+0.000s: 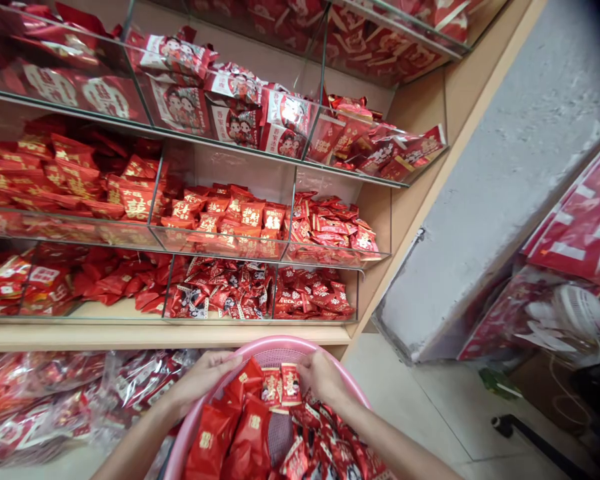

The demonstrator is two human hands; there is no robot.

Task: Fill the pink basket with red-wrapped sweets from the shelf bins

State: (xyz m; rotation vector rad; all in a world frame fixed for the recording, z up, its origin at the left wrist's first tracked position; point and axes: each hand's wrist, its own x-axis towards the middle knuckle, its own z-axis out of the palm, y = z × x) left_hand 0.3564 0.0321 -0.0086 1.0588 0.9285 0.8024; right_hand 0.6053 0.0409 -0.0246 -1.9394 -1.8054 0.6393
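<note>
A pink plastic basket (275, 347) sits in front of me at the bottom, filled with red wrapped candies (250, 427). My left hand (205, 377) curls over the basket's far left side, its fingers closed on a red packet. On the far right side my right hand (320, 375) pinches two small red candy packets (281, 385) with gold characters, held up just above the pile. Both forearms reach in from the bottom edge.
Glass-fronted shelf bins (220, 233) hold several kinds of red sweets on a wooden rack. Clear bags of red candy (55, 400) lie below at left. A grey concrete pillar (505, 173) stands at right, with red boxes (580, 227) and a white fan (575, 313) beyond.
</note>
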